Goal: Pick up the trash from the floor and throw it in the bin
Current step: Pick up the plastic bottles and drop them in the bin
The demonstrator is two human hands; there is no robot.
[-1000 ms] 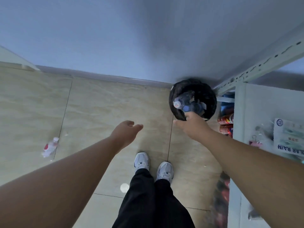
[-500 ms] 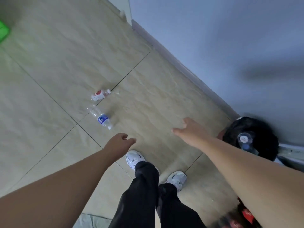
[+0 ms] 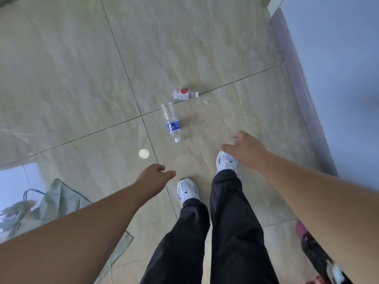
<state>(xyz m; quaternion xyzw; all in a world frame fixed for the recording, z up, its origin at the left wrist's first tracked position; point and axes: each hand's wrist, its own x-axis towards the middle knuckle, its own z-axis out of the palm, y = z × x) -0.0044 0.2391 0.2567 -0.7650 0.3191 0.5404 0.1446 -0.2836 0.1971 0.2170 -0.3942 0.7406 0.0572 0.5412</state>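
Observation:
Two empty plastic bottles lie on the beige tiled floor ahead of my feet. The clear bottle with a blue label (image 3: pixel 172 124) lies nearest, cap toward me. A smaller bottle with a red and white label (image 3: pixel 184 93) lies just beyond it. A tiny scrap (image 3: pixel 205 101) sits right of that bottle. My left hand (image 3: pixel 153 178) hangs low and empty, fingers loosely curled. My right hand (image 3: pixel 246 150) is stretched forward above my right shoe, fingers spread, holding nothing. The black bin (image 3: pixel 320 257) is at the bottom right edge, mostly hidden behind my right arm.
A white round spot (image 3: pixel 144 154) shows on the floor left of my hands. A glass panel with a green bag (image 3: pixel 61 199) behind it fills the lower left. The blue-grey wall (image 3: pixel 338 78) and its baseboard run along the right side.
I have turned left away from the bin and stepped toward the bottles, which now lie closer and centred. My right hand, which released a bottle into the bin, now reaches forward empty.

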